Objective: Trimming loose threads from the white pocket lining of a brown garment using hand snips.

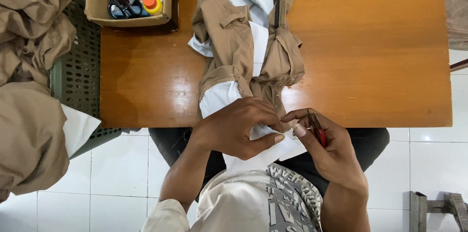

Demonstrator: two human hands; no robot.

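A khaki garment with white lining (248, 41) lies bunched on the wooden table (370, 56), its lower end hanging over the near edge into my lap. My left hand (239, 132) pinches the white lining at that edge, thumb under the fabric. My right hand (329, 149) is closed around a small red-handled thread snip (318, 132), its tip close to the fabric beside my left fingers.
A cardboard box (127, 17) at the table's back left holds black scissors (119, 0), an orange-capped yellow bottle (152, 3) and other small items. A pile of khaki cloth (29, 90) rests on a green perforated crate (80, 76) to the left. White tiled floor lies below.
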